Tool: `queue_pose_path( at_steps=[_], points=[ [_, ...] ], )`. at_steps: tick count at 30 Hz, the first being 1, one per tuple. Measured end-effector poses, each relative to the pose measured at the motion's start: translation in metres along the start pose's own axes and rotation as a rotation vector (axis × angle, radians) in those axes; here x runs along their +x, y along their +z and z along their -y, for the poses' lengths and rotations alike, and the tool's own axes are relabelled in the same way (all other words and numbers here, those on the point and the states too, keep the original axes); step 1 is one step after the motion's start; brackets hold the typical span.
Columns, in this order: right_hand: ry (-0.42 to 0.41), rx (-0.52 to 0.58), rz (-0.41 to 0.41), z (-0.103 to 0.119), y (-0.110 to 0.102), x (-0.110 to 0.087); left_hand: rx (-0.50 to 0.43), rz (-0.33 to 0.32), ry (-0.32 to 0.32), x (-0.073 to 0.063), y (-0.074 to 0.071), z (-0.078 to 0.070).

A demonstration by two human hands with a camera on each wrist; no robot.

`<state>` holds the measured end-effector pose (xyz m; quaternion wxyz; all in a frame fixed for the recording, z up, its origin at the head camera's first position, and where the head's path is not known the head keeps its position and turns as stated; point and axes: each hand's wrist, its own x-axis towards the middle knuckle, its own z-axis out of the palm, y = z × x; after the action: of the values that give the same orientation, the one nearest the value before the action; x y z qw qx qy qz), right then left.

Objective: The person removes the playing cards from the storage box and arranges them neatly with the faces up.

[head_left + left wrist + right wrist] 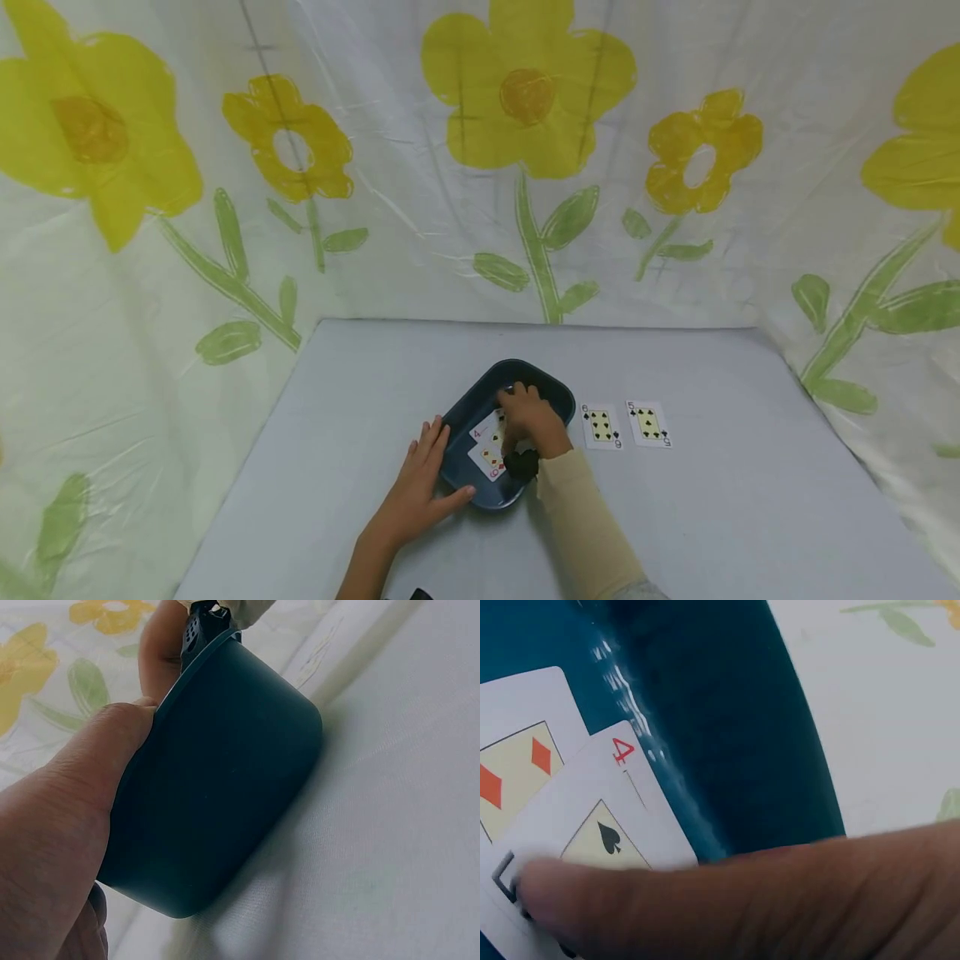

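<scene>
A dark blue tray (472,496) sits on the table with several playing cards inside. My left hand (412,492) steadies it at the near left, fingers extended along its outer side and thumb (120,724) at the rim. My right hand (531,418) reaches down into the tray over the cards. In the right wrist view its thumb, slightly blurred, presses across a card with a black spade (611,832), and the fingertips opposite are hidden. Beside that card shows a red 4 corner (622,752). A card with red diamonds (486,460) lies nearer me.
To the right of the tray, a six of spades (602,426) and a five of spades (649,424) lie face up side by side. A white sheet with yellow flowers (528,96) hangs around the pale table (750,517). A black wrist device (521,465) is on my right wrist.
</scene>
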<state>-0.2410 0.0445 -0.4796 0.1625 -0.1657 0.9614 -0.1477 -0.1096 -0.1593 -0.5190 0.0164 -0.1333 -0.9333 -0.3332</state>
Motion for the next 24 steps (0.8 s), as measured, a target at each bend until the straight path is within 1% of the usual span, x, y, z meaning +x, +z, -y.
queue_pose_path(
  at_steps=[3,6,12,17,19,24],
  points=[
    [-0.018,0.014,-0.032,0.000,-0.001,0.002,-0.005,-0.005,0.001,0.001,0.000,0.001],
    [-0.012,0.038,-0.063,-0.001,0.002,0.006,-0.016,-0.006,-0.006,0.001,0.001,0.002],
    [0.029,-0.004,-0.088,-0.001,0.007,0.009,-0.033,0.013,-0.018,0.001,0.003,0.000],
    [0.034,-0.008,-0.116,-0.002,0.008,0.013,-0.026,0.017,-0.022,0.001,0.002,-0.002],
    [0.023,0.018,-0.127,-0.002,0.007,0.013,-0.019,0.017,-0.025,0.000,0.001,-0.003],
    [-0.007,0.146,-0.125,-0.003,0.000,0.009,-0.017,0.007,-0.026,0.000,0.000,-0.002]
  ],
)
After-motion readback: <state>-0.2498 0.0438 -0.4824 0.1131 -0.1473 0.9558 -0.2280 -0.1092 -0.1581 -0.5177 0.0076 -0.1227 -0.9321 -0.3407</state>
